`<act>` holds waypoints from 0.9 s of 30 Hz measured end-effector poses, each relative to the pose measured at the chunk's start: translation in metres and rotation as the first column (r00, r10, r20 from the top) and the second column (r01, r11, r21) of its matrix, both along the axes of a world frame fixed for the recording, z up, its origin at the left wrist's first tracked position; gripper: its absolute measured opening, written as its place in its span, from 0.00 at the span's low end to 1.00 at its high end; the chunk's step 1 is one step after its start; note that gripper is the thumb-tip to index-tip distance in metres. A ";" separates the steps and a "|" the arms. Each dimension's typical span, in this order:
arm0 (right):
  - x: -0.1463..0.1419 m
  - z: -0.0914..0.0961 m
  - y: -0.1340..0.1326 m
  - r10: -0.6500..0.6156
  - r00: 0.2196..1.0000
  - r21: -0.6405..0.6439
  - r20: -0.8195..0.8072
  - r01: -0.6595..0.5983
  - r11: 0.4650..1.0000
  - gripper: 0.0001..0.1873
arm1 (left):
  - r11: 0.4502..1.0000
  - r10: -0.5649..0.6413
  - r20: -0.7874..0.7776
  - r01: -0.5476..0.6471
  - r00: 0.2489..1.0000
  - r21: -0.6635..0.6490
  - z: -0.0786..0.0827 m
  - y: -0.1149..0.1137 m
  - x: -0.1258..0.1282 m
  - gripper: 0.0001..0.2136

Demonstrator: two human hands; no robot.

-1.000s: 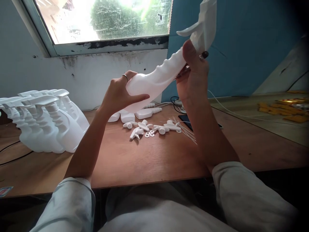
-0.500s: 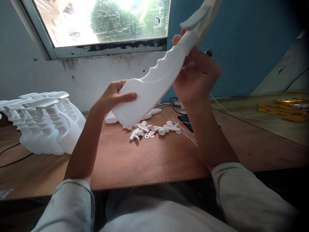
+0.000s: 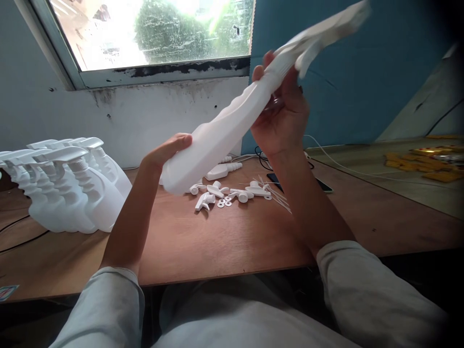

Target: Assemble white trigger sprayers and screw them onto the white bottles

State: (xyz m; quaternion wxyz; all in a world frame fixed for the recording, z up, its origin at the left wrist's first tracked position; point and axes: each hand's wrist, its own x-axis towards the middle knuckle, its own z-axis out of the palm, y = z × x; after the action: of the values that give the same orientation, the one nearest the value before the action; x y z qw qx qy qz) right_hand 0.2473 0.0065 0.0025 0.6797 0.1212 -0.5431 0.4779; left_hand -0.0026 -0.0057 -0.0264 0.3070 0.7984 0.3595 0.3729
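Note:
A white plastic spray bottle [image 3: 221, 133] is held tilted above the table, its trigger sprayer head [image 3: 322, 31] pointing to the upper right. Around the bottle's base end my left hand [image 3: 170, 150] is closed, thumb on top and the other fingers hidden behind. At the neck, just below the sprayer head, my right hand [image 3: 282, 101] grips with its fingers wrapped round. Beneath the bottle, loose white trigger heads [image 3: 241, 195], small white washers [image 3: 224, 203] and thin white tubes [image 3: 279, 198] lie on the wooden table [image 3: 203, 246].
Several assembled spray bottles [image 3: 94, 188] stand in a cluster at the left. Another white bottle [image 3: 223, 170] lies at the back of the table. A dark phone [image 3: 273, 180] and cables are near my right forearm. Yellow items [image 3: 416, 162] lie at the far right.
The bottle has turned about its long axis, its trigger swinging from the upper side to the lower right. Its base has dropped a little to the left along with my left hand.

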 end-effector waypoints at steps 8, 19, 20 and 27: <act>0.055 0.028 -0.010 -0.329 0.925 -0.148 -0.189 0.305 0.941 0.28 | 0.987 0.128 -0.276 -0.150 0.952 -0.062 -0.010 0.043 -0.022 0.27; 0.084 0.025 0.005 -0.451 0.891 -0.165 -0.055 0.438 0.884 0.29 | 0.772 0.582 -0.551 -0.192 0.599 0.606 -0.080 0.137 0.082 0.22; 0.083 0.024 0.006 -0.476 0.879 -0.170 -0.027 0.465 0.869 0.28 | 0.774 0.584 -0.560 -0.196 0.588 0.602 -0.086 0.143 0.087 0.21; 0.077 0.019 0.016 -0.311 0.950 -0.208 0.007 0.305 0.929 0.12 | 0.801 0.587 -0.582 -0.302 0.562 0.517 -0.120 0.170 0.088 0.19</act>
State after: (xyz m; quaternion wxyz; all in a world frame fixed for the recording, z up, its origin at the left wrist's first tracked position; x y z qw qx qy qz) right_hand 0.3246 0.0226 0.0218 0.7621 -0.0306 -0.4940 0.4175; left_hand 0.0855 0.1639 -0.1467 -0.1166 0.7999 0.5680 0.1548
